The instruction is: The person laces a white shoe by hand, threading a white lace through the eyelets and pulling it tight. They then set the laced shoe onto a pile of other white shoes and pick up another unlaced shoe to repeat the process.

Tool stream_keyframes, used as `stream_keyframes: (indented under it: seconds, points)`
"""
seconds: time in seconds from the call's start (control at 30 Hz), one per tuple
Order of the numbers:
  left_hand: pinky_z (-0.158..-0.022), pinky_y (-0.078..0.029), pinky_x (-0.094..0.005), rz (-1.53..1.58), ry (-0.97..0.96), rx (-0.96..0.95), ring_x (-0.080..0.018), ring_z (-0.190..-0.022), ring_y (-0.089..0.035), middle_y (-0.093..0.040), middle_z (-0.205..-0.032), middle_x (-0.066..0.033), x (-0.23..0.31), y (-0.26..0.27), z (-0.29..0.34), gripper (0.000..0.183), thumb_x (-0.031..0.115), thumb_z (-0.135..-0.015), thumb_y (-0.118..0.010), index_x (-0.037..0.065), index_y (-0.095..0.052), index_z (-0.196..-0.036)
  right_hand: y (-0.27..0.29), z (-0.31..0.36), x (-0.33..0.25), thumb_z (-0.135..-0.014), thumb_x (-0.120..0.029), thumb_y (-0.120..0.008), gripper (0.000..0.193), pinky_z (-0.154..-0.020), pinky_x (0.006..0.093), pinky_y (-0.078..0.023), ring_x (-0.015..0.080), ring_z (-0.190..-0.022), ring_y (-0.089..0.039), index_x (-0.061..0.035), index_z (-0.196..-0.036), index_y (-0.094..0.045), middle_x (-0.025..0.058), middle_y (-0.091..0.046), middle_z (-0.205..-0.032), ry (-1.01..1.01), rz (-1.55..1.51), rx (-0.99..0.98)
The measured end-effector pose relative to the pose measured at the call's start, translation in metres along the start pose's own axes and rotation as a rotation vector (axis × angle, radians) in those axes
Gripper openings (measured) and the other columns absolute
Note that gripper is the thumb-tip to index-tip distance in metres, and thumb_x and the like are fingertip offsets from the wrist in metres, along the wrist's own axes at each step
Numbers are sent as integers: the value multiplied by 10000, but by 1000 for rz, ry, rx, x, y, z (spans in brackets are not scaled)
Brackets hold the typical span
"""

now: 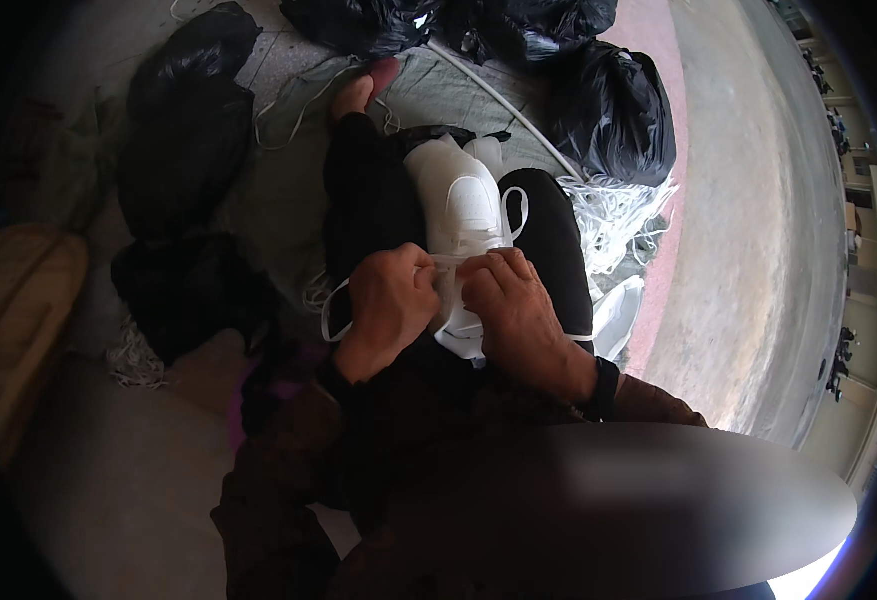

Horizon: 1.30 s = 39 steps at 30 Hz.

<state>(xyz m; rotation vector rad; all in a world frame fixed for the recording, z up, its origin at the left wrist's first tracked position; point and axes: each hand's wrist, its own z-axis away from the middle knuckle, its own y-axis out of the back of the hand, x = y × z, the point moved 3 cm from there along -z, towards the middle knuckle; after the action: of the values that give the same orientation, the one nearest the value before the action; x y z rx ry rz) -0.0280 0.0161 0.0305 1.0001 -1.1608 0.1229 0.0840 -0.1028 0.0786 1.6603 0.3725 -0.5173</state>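
A white lace-up shoe (472, 205) lies between my legs, its toe pointing away from me. My left hand (390, 300) is closed at the shoe's left side, its thumb and fingers pinching a white shoelace (446, 260). Over the shoe's opening, my right hand (518, 310) is closed on the same lace, so a short stretch runs between both hands. One lace loop stands up beyond my right fingers, and another hangs out to the left of my left wrist. My hands cover part of the eyelets.
Beside my right leg lie a heap of loose white laces (613, 222) and another white shoe (618, 312). Black plastic bags (613, 115) stand around the far side and left. A pale pole (506, 98) crosses the green sheet. A tan curved object (28, 325) is at far left.
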Motion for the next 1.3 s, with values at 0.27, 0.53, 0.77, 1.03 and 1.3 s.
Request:
stream_keyframes:
  seconds: [0.27, 0.53, 0.77, 1.03, 1.3]
  points:
    - [-558, -495, -453, -232, -376, 32, -366, -641, -646, -631, -684, -167, 27, -9, -11, 92, 18, -739, -666, 27, -596, -798, 2, 11, 4, -721, 34, -688, 228, -795, 416, -440, 322, -908, -557, -56, -902, -584, 112, -595, -996, -69, -48, 207]
    - [-546, -462, -483, -73, -237, 77, -392, -610, -622, -618, -654, -154, 12, -26, -8, 121, 20, -705, -684, 73, -589, -758, -5, 22, 17, -696, 38, -685, 220, -725, 410, -467, 315, -785, -553, -59, -871, -594, 112, -563, -836, -55, -54, 215]
    - [-640, -488, -432, -249, -296, 123, -336, -751, -624, -629, -835, -124, 37, 5, 12, 166, 39, -715, -731, 55, -654, -861, 17, 11, 26, -696, 36, -650, 186, -715, 406, -487, 317, -824, -541, -51, -859, -636, 117, -538, -867, -87, 268, 221]
    - [-878, -488, -371, 893, 744, -442, -239, -872, -610, -649, -972, -78, 54, -26, 102, 193, 116, -897, -707, 62, -655, -1075, -5, -14, 33, -723, -79, -707, 112, -728, 397, -512, 312, -859, -595, -49, -816, -653, 143, -597, -867, -5, 437, -133]
    - [-850, -506, -378, 2319, 872, -247, -213, -886, -648, -707, -1036, -96, 32, -69, 97, 224, 254, -1001, -599, 54, -632, -1098, -6, -3, 49, -714, -25, -763, 145, -617, 331, -553, 295, -650, -700, 19, -808, -662, 139, -694, -750, -215, -348, 149]
